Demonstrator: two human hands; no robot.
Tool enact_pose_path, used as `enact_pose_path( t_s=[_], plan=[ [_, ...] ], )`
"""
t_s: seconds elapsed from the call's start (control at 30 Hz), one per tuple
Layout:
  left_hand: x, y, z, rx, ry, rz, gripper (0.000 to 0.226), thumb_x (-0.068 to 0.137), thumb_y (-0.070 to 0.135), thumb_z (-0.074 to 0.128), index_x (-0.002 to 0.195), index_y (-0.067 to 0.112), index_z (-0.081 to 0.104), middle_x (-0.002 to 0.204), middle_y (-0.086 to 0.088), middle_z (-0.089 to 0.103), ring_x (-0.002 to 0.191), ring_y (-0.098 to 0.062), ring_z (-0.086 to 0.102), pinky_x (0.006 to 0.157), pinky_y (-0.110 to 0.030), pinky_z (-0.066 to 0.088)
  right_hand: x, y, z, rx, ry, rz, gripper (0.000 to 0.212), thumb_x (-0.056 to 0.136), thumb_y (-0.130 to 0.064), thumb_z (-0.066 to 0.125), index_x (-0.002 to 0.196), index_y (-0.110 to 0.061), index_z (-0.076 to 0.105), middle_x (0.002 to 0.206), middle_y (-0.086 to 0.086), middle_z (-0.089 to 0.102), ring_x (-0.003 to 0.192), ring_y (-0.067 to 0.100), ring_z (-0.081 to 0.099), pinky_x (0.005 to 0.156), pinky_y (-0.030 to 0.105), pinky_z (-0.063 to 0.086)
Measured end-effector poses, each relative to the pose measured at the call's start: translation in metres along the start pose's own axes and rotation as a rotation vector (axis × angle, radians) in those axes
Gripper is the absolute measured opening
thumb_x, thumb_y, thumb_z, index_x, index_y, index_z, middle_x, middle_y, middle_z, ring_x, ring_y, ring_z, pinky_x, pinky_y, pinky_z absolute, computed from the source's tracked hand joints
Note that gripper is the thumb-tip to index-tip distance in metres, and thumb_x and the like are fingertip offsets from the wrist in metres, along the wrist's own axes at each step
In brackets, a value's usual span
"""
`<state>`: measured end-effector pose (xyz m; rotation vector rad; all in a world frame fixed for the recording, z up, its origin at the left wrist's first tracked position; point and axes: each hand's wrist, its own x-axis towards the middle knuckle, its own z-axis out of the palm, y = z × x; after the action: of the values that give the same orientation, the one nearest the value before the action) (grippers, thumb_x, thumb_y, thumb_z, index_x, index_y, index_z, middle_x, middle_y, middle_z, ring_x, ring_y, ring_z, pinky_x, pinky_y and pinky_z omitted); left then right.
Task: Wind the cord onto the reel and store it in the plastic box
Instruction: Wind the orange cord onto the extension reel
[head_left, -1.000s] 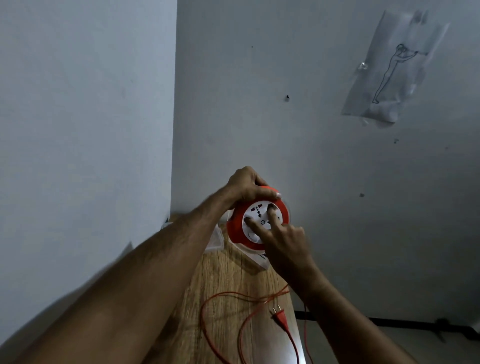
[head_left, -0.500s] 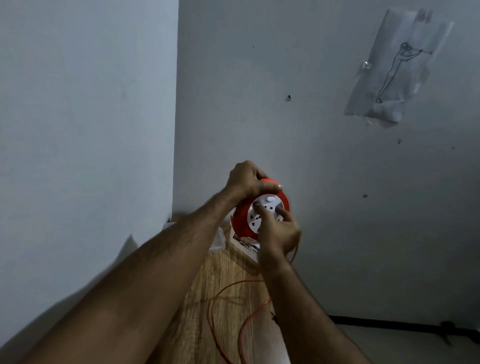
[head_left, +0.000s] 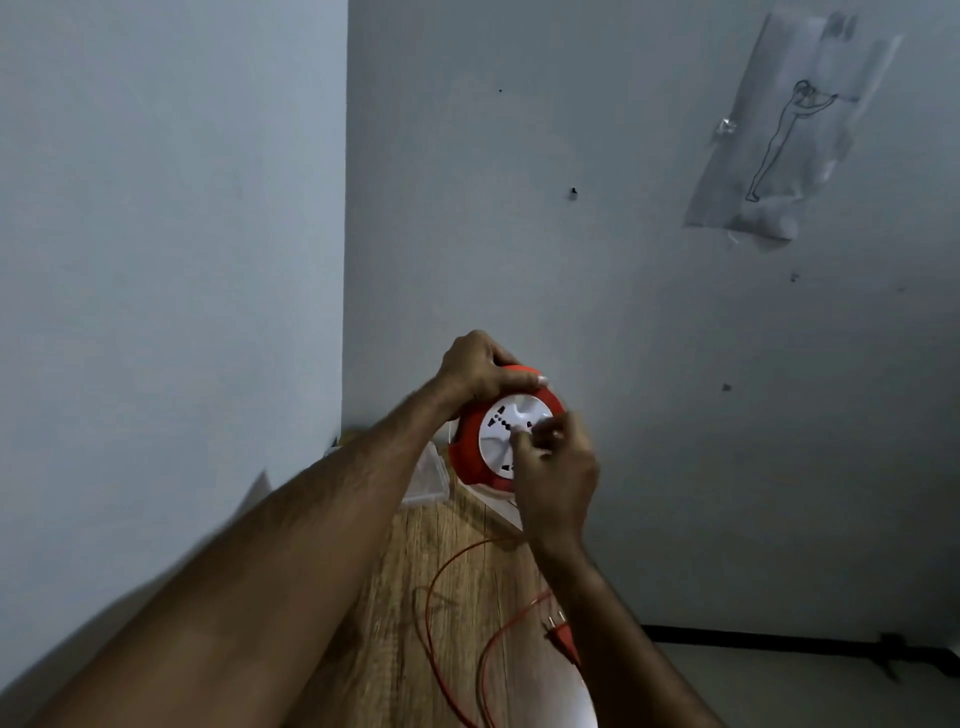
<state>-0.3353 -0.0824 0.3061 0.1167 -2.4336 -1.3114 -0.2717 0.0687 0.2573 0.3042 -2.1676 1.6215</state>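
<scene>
A round red reel (head_left: 470, 441) with a white socket face (head_left: 506, 423) is held upright above the far end of the wooden table. My left hand (head_left: 480, 371) grips its top rim. My right hand (head_left: 556, 467) has its fingertips pinched on the white face near the centre. A thin red cord (head_left: 434, 618) trails from the reel in loose loops over the table and ends in a red two-pin plug (head_left: 563, 636). The clear plastic box (head_left: 428, 480) lies behind my left forearm, mostly hidden.
The narrow wooden table (head_left: 395, 623) stands in a corner between two grey walls. A flat white piece (head_left: 501, 506) lies under the reel. A paper sketch (head_left: 789, 135) is taped on the right wall. A dark skirting (head_left: 779, 636) runs along the floor at right.
My right hand has turned on the reel's white face, from spread fingers to a pinch near the centre. The cord loops have shifted on the table, and the plug is back in view.
</scene>
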Motion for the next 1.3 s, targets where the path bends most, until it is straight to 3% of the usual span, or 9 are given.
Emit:
enact_pose_path(
  t_s=[0.07, 0.13, 0.27, 0.67, 0.87, 1.0, 1.17, 1.23, 1.3],
  plan=[
    [0.001, -0.001, -0.001, -0.024, -0.019, -0.018, 0.035, 0.074, 0.045, 0.090, 0.094, 0.017, 0.085, 0.090, -0.002, 0.082, 0.071, -0.014, 0.078, 0.071, -0.033, 0.067, 0.004, 0.018, -0.009, -0.380, -0.141, -0.532, 0.027, 0.085, -0.005, 0.077, 0.110, -0.013, 0.070, 0.116, 0.011, 0.071, 0.083, 0.024, 0.074, 0.069, 0.032, 0.063],
    [0.002, 0.000, -0.004, -0.056, -0.041, -0.042, 0.036, 0.073, 0.044, 0.091, 0.095, 0.015, 0.085, 0.088, -0.003, 0.082, 0.070, -0.016, 0.079, 0.073, -0.038, 0.067, 0.009, 0.027, -0.018, -0.628, -0.313, -0.781, 0.046, 0.076, -0.001, 0.082, 0.118, -0.017, 0.071, 0.130, 0.018, 0.061, 0.072, 0.024, 0.071, 0.058, 0.026, 0.058],
    [0.003, 0.005, -0.005, -0.063, -0.090, -0.036, 0.037, 0.071, 0.043, 0.093, 0.093, 0.014, 0.086, 0.085, -0.002, 0.082, 0.072, -0.018, 0.080, 0.077, -0.042, 0.067, 0.021, 0.022, -0.030, -0.823, -0.403, -0.908, 0.069, 0.065, -0.012, 0.093, 0.128, -0.020, 0.068, 0.138, 0.028, 0.054, 0.074, 0.030, 0.073, 0.057, 0.032, 0.061],
    [0.001, 0.015, -0.010, 0.056, -0.113, 0.031, 0.036, 0.072, 0.047, 0.091, 0.090, 0.016, 0.086, 0.083, 0.000, 0.082, 0.068, -0.013, 0.079, 0.072, -0.037, 0.067, 0.041, 0.019, -0.023, -1.137, -0.349, -1.153, 0.068, 0.071, -0.034, 0.090, 0.134, -0.022, 0.064, 0.115, 0.033, 0.068, 0.077, 0.038, 0.075, 0.056, 0.041, 0.061],
    [0.003, 0.017, -0.001, 0.100, -0.008, 0.050, 0.041, 0.071, 0.053, 0.090, 0.093, 0.019, 0.086, 0.088, 0.002, 0.083, 0.073, -0.010, 0.077, 0.076, -0.034, 0.066, 0.041, 0.030, -0.009, -0.656, -0.232, -0.757, 0.062, 0.075, -0.034, 0.085, 0.130, -0.013, 0.065, 0.092, 0.015, 0.077, 0.067, 0.025, 0.074, 0.065, 0.038, 0.064],
    [0.002, 0.016, 0.002, 0.089, -0.014, 0.040, 0.039, 0.071, 0.053, 0.090, 0.092, 0.020, 0.086, 0.086, 0.003, 0.082, 0.072, -0.009, 0.077, 0.072, -0.032, 0.066, 0.019, 0.024, 0.006, -0.253, -0.042, -0.253, 0.059, 0.077, -0.048, 0.082, 0.125, -0.018, 0.067, 0.115, 0.005, 0.075, 0.095, 0.018, 0.073, 0.085, 0.033, 0.062],
    [0.000, 0.014, 0.011, 0.146, 0.012, 0.060, 0.042, 0.069, 0.056, 0.090, 0.091, 0.021, 0.086, 0.086, 0.004, 0.082, 0.074, -0.006, 0.076, 0.074, -0.032, 0.065, 0.003, 0.001, 0.025, 0.299, 0.135, 0.558, 0.062, 0.074, -0.036, 0.088, 0.127, -0.015, 0.063, 0.122, 0.008, 0.069, 0.107, 0.027, 0.069, 0.084, 0.045, 0.062],
    [-0.001, 0.012, 0.014, 0.160, 0.006, 0.073, 0.042, 0.070, 0.054, 0.090, 0.093, 0.020, 0.086, 0.090, 0.003, 0.083, 0.076, -0.006, 0.075, 0.078, -0.033, 0.065, 0.008, -0.006, 0.030, 0.598, 0.178, 0.883, 0.070, 0.076, -0.037, 0.087, 0.132, -0.009, 0.055, 0.115, 0.009, 0.066, 0.100, 0.029, 0.069, 0.084, 0.050, 0.062],
    [-0.001, 0.012, 0.014, 0.155, -0.009, 0.082, 0.042, 0.069, 0.054, 0.090, 0.094, 0.020, 0.085, 0.091, 0.004, 0.083, 0.078, -0.006, 0.075, 0.080, -0.036, 0.066, 0.015, -0.010, 0.032, 0.844, 0.152, 1.079, 0.089, 0.079, -0.044, 0.083, 0.148, -0.014, 0.036, 0.130, 0.013, 0.057, 0.111, 0.035, 0.064, 0.089, 0.056, 0.057]
  ],
)
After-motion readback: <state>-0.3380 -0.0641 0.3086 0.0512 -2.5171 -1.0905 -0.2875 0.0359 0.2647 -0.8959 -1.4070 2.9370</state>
